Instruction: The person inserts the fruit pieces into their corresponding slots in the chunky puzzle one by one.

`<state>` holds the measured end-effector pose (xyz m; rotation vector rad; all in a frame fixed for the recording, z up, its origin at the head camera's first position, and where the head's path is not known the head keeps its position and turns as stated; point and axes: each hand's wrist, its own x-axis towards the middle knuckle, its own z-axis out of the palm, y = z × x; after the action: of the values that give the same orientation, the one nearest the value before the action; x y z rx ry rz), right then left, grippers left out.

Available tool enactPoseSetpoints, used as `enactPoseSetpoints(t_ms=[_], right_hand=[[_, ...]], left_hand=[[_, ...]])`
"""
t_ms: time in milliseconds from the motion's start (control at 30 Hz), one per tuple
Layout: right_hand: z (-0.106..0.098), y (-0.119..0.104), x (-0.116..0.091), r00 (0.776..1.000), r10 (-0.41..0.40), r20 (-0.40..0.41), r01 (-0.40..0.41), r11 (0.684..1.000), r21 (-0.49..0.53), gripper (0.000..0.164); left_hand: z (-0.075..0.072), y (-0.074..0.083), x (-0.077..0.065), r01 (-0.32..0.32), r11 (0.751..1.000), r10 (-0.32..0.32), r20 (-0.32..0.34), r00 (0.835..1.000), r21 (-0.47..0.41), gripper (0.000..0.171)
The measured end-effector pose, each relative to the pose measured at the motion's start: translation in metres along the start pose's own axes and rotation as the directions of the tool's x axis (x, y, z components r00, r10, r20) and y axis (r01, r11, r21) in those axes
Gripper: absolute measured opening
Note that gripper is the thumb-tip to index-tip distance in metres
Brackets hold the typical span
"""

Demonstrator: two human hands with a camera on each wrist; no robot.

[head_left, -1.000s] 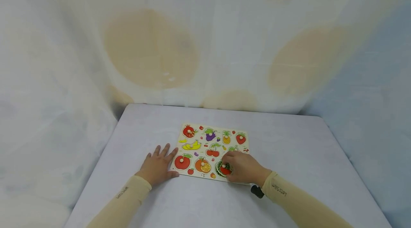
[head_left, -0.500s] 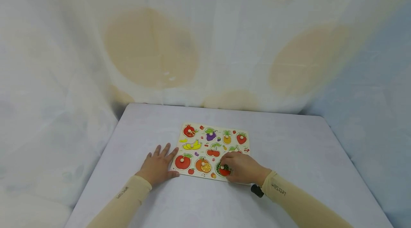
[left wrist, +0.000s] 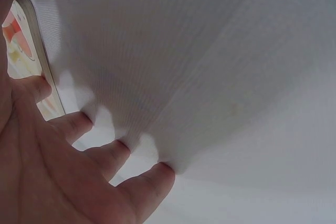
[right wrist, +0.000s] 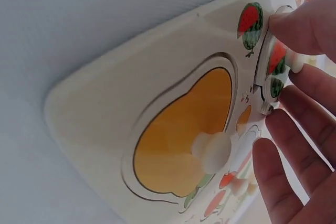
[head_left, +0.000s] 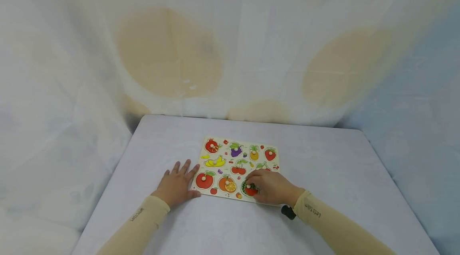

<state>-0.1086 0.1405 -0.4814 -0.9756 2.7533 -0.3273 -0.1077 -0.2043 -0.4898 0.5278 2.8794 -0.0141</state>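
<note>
My right hand [head_left: 271, 186] grips the watermelon piece [right wrist: 276, 59] of a wooden fruit peg puzzle [right wrist: 100, 98]. The thumb lies at one edge of the piece and the fingertips at its other side, around the white knob. In the right wrist view, part of the piece's rim stands proud of its recess. A yellow pear piece [right wrist: 178, 135] with a white knob sits in its own recess beside it; my hand covers the pear in the head view. My left hand [head_left: 176, 185] rests with spread fingers on the table, thumb and one finger at the board's left edge.
Other knobbed pieces sit in the board, among them an apple [head_left: 204, 180], an orange [head_left: 227, 184], bananas [head_left: 215, 162] and a strawberry [head_left: 270, 154]. A small black object [head_left: 288, 212] shows by my right wrist. Draped cloth [head_left: 230, 47] encloses the white table [head_left: 161, 135].
The watermelon piece has shifted slightly left and settled over its recess, with the right hand's fingers following. The left hand has stayed in place.
</note>
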Motion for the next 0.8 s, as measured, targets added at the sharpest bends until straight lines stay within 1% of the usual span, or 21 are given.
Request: enactPoseSetpoints(t_ms=[200, 467, 700, 800], right_hand=[[0.0004, 0.0003, -0.0008, 1.0, 0.012, 0.011, -0.013, 0.999, 0.03, 0.04], [-0.0019, 0.0008, -0.0021, 1.0, 0.0, 0.009, -0.001, 0.998, 0.07, 0.038], [-0.0055, -0.001, -0.0027, 1.0, 0.008, 0.018, -0.01, 0.995, 0.099, 0.036], [-0.007, -0.0009, -0.0023, 1.0, -0.005, 0.017, 0.003, 0.993, 0.114, 0.034]], left_hand=[[0.0009, -0.0004, 0.0006, -0.002, 1.0, 0.002, -0.006, 1.0, -0.004, 0.095], [-0.0001, 0.0005, 0.0, 0.002, 1.0, -0.002, 0.001, 1.0, 0.007, 0.094], [0.0014, 0.001, 0.0012, 0.002, 1.0, -0.002, 0.0, 1.0, 0.008, 0.094], [0.0005, 0.001, 0.0008, 0.004, 1.0, -0.004, -0.002, 1.0, 0.002, 0.094]])
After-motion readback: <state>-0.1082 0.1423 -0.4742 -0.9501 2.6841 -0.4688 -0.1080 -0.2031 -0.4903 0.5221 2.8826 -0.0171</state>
